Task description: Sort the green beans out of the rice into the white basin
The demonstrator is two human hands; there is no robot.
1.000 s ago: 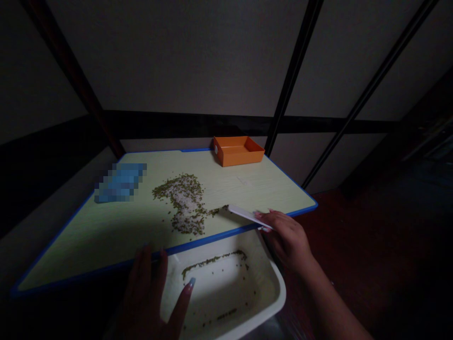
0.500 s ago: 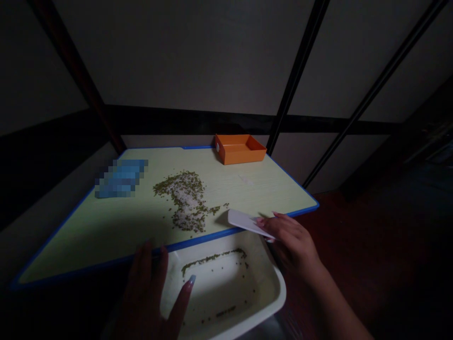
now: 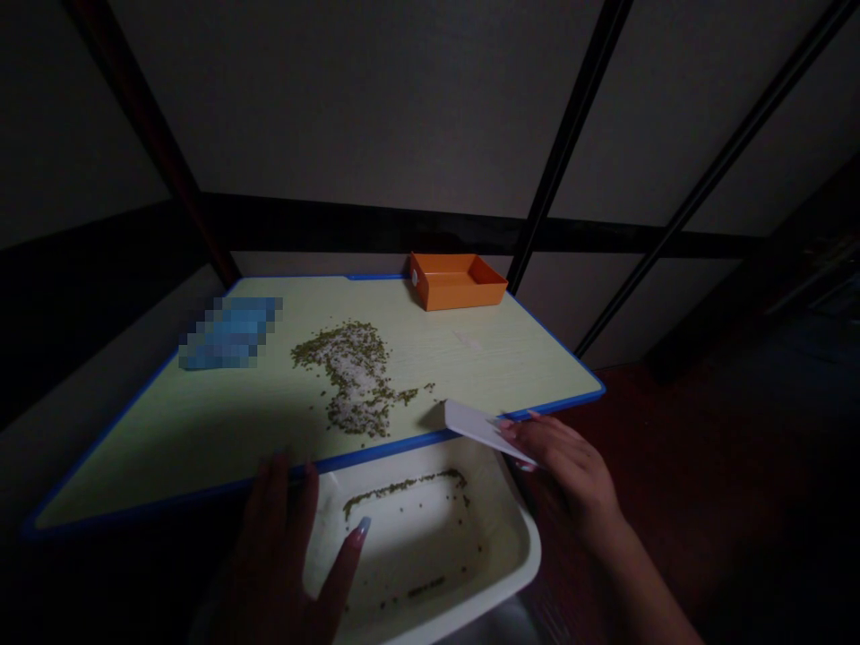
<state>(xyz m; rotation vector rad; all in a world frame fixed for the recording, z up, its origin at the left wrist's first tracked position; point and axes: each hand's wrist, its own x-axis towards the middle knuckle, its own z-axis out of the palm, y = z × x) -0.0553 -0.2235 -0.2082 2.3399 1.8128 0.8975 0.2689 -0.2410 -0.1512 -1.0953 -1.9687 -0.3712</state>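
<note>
A pile of small green beans mixed with white grains [image 3: 356, 372] lies on a pale table [image 3: 202, 394] with a blue edge. My right hand [image 3: 564, 457] pinches a thin white flat scraper [image 3: 474, 423], whose far end tilts over the table's front edge, right of the pile. Below that edge is a white basin [image 3: 520, 546], with a line of green beans along its far side and several loose ones on its bottom. My left hand [image 3: 286, 546] is at the basin's left side, fingers stretched and apart, thumb over the basin's inside; the shaded palm is hidden.
An orange open box [image 3: 463, 296] stands at the back right of the table. A blurred blue item [image 3: 235, 333] lies at the left. Panelled walls [image 3: 376, 107] rise behind the table, and dark red floor [image 3: 645, 430] shows at the right.
My right hand has moved slightly right and down with the scraper, away from the pile. A few beans show near its tip. My left hand stays nearly in place.
</note>
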